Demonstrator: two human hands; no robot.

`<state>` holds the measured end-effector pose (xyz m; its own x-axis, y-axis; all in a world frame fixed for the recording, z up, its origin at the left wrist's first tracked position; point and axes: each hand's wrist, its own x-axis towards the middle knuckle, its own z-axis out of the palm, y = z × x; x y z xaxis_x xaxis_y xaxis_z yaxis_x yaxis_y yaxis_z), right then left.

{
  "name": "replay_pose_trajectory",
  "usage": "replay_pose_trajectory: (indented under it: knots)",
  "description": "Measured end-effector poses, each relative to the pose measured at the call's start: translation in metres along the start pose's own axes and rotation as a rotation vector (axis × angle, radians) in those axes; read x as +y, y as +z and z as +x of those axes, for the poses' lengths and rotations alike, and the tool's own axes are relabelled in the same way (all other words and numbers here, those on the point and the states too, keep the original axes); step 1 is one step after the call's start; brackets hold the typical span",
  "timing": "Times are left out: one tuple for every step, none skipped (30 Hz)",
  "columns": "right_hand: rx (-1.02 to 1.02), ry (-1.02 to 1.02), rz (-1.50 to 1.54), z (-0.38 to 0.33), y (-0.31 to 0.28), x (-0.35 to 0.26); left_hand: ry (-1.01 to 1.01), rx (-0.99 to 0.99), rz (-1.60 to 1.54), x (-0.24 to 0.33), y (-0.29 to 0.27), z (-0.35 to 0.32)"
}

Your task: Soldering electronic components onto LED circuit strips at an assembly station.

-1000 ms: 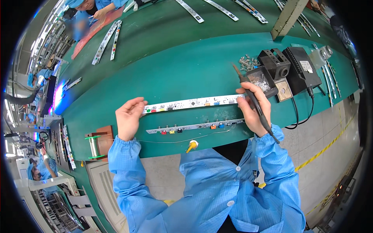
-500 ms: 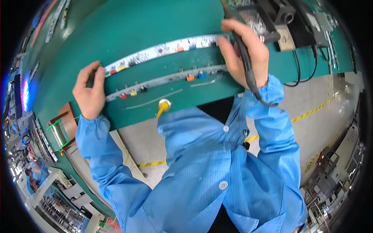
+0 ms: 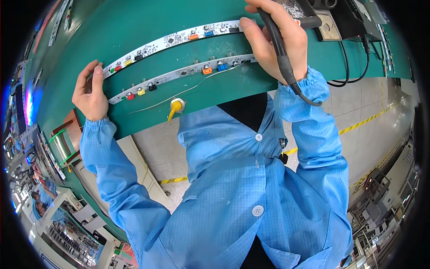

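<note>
Two long, narrow white circuit board strips lie one behind the other on the green mat, both bearing small red, yellow, black, orange and blue connectors. My left hand (image 3: 92, 96) pinches the left end of the farther strip (image 3: 170, 41) between thumb and fingers. A black soldering iron (image 3: 281, 51) is held in my right hand (image 3: 293, 45), whose thumb reaches the right end of that same strip. The iron's tip lies beyond the upper edge of the view. Nearer to me, the second strip (image 3: 179, 71) rests untouched, a thin solder wire (image 3: 168, 97) curving along its near side.
A yellow plug-like piece in a white ring (image 3: 178, 104) sits at the mat's near edge. Left of it stands a solder spool (image 3: 60, 148) on a brown holder. At far right are a soldering station (image 3: 354, 22), a sponge tray (image 3: 329, 29) and black cables (image 3: 347, 67).
The whole scene has shifted up and left in the picture, strips and hands together. My grip on the farther strip and on the soldering iron stays the same.
</note>
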<state>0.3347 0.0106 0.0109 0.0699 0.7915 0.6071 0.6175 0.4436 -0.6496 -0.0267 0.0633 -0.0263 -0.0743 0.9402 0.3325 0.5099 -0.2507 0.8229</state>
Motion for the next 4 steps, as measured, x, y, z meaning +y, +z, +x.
replay_pose_trajectory:
  knots:
    - [-0.001,-0.002,0.014,-0.001,0.0008,0.0015,-0.005,0.001,0.004,-0.0019,-0.0011,0.0001]
    - [-0.007,0.0,0.018,-0.0014,0.0016,0.003,0.01,-0.001,0.004,-0.0043,-0.0023,0.001]
    - [-0.009,0.033,0.025,-0.0007,0.0023,0.0043,0.024,-0.004,0.004,-0.0063,-0.0029,0.002]
    - [-0.016,0.072,0.031,-0.002,0.003,0.0054,0.033,-0.009,0.043,-0.0061,-0.0032,0.0036]
